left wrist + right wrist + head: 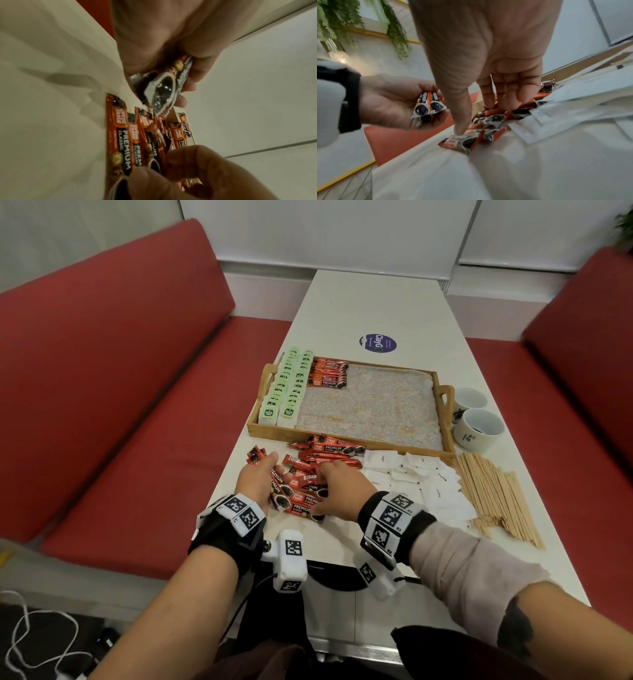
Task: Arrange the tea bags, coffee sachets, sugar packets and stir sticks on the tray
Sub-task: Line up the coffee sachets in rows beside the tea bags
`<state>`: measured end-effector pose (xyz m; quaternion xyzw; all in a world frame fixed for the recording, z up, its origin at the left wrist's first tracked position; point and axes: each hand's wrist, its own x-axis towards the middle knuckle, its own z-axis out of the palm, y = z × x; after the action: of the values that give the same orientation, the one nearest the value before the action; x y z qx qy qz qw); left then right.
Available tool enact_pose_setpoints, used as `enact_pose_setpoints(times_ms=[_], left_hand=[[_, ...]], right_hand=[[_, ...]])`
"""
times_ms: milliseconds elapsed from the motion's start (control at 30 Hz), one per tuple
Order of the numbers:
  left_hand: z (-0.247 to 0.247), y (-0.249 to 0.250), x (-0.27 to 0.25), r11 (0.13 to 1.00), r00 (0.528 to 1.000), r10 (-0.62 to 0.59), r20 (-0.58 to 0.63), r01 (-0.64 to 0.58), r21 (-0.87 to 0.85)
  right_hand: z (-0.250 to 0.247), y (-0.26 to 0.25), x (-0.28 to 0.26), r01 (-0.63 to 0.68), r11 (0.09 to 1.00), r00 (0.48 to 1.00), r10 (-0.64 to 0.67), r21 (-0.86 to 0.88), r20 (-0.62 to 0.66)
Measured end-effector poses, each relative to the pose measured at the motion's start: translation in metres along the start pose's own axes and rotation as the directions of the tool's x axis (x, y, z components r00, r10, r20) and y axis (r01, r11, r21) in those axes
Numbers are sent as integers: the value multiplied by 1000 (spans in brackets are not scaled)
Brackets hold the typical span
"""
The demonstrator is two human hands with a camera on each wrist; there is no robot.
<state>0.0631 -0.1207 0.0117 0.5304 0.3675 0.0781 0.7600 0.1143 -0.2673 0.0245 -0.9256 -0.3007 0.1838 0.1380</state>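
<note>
The loose coffee sachets point(308, 470) lie heaped on the table point(376, 302), just in front of the tray point(267, 435). My left hand point(257, 477) curls round a small bundle of sachets point(429, 106). My right hand point(337, 484) presses spread, straight fingers point(513, 94) on the heap. Sugar packets point(411, 474) and stir sticks point(496, 494) lie to the right.

Two white cups point(479, 436) and a round blue sticker point(377, 343) sit on the white table point(376, 302) between red benches point(120, 371).
</note>
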Motion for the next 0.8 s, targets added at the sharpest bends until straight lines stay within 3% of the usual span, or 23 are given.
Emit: enact_pose_setpoints(times_ms=[367,633,800], left_hand=[[-2,3,-7,998,999,-16,-33,19,68],[-15,0,-1,946,994,-57,-96,84,313],[-15,-2,4,935,990,-59,-125,99,342]], right_hand=[[8,-10,4,-9,989,999,14,-149,35],[13,-23,12,23,954,996,5,-300,93],[7,-26,16,63,939,988,-10,-339,154]])
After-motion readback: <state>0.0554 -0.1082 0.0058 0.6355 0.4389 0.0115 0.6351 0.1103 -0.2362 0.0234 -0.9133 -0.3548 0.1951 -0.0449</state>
